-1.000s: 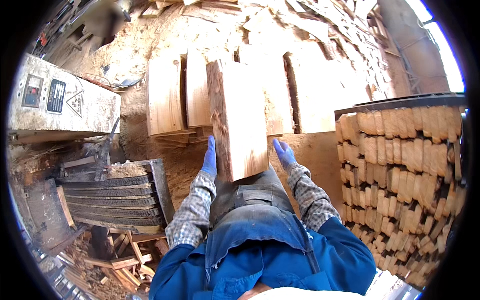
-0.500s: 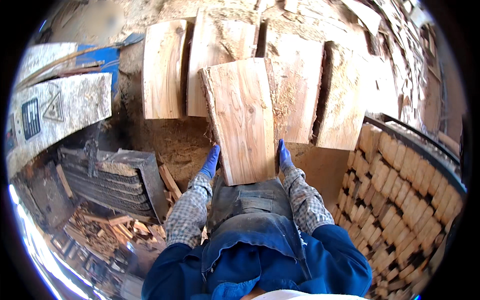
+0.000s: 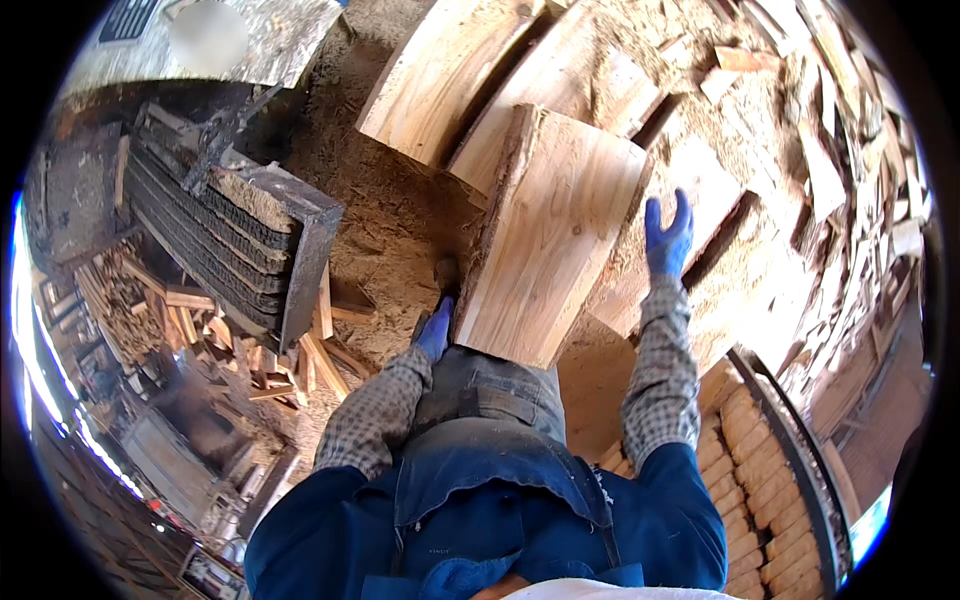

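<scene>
A thick bark-edged wood slab lies in front of me, its near end close to my apron. My left hand, in a blue glove, holds the slab's lower left edge; some of its fingers are hidden there. My right hand, gloved alike, is off the slab on its right side, with thumb and fingers apart and nothing in it. Under and beyond this slab are other wood slabs in a row, sprinkled with sawdust.
To the left stands a dark ridged metal machine part, beside a worn pale panel. Split wood scraps are heaped below it. A rack of stacked wood blocks is at the lower right. Offcuts litter the far right.
My right hand has let go of the slab and moved up and to the right, opening. My left hand stays at the slab's edge. The view has turned, so the slab appears tilted rightward.
</scene>
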`<state>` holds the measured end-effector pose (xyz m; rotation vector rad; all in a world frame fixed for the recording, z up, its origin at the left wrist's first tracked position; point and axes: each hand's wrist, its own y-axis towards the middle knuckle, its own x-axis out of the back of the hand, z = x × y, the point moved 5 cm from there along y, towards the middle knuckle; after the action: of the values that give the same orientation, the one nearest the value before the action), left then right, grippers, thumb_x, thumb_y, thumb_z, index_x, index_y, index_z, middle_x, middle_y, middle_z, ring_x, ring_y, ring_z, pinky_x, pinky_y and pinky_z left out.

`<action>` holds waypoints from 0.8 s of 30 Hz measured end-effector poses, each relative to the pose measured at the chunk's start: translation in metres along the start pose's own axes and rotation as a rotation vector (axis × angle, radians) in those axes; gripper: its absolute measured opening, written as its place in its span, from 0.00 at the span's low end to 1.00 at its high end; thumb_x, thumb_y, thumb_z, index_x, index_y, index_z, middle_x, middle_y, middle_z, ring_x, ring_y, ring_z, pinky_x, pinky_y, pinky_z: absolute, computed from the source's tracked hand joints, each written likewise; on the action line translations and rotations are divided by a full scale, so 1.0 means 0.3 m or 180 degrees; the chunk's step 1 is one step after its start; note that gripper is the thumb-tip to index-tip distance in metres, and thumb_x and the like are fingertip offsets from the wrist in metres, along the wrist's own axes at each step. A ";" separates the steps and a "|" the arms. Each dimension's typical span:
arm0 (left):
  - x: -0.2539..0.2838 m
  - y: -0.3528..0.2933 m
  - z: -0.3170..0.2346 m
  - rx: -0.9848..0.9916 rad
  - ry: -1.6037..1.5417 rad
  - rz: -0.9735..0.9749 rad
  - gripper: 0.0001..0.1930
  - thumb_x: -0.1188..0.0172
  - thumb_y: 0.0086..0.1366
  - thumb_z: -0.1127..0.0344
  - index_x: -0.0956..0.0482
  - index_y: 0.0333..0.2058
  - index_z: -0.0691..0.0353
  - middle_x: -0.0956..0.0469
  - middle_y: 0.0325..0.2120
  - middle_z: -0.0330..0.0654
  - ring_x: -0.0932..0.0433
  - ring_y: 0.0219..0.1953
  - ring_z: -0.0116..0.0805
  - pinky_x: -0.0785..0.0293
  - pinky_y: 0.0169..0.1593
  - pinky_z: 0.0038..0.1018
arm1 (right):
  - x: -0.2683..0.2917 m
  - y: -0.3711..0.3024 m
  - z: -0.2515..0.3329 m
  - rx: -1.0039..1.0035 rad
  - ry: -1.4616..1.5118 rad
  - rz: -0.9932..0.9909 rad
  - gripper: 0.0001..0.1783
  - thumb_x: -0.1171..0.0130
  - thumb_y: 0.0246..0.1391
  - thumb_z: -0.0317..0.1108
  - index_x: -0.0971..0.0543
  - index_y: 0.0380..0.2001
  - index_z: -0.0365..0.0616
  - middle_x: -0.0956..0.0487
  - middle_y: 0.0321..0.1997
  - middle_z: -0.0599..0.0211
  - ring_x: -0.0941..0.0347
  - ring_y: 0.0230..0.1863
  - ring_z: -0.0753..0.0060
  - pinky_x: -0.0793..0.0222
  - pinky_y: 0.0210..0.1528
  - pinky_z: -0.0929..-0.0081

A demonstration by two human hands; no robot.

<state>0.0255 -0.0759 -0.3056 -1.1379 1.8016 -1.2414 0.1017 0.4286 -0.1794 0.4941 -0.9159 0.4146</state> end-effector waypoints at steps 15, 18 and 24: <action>0.036 -0.611 -0.547 -0.1512 -0.1194 -0.0124 0.40 0.33 0.57 0.54 0.41 0.61 0.68 0.31 0.52 0.58 0.30 0.56 0.48 0.34 0.62 0.38 | -0.384 0.312 0.035 -0.1112 0.0375 0.1840 0.39 0.49 0.57 0.70 0.22 0.21 0.39 0.30 0.19 0.70 0.38 0.24 0.74 0.37 0.29 0.68; 0.262 -0.761 -0.852 -0.2157 -0.0357 -0.0497 0.41 0.35 0.60 0.55 0.46 0.61 0.76 0.25 0.46 0.58 0.23 0.48 0.52 0.24 0.55 0.35 | -0.472 0.070 -0.022 -0.2257 0.1530 0.2233 0.37 0.52 0.59 0.70 0.23 0.28 0.41 0.37 0.21 0.76 0.41 0.24 0.75 0.38 0.26 0.72; 0.789 -1.020 -1.461 -0.3115 0.1660 -0.1864 0.44 0.41 0.61 0.37 0.44 0.67 0.57 0.38 0.63 0.58 0.38 0.66 0.49 0.41 0.68 0.41 | -0.378 -0.613 0.770 -0.3130 0.4292 0.3619 0.33 0.54 0.64 0.61 0.26 0.52 0.40 0.21 0.45 0.59 0.26 0.48 0.60 0.27 0.54 0.63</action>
<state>-0.3635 -0.1838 0.1172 -2.1374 2.7296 -0.9851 -0.0100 0.1333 -0.1965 -1.2096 0.1227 1.0290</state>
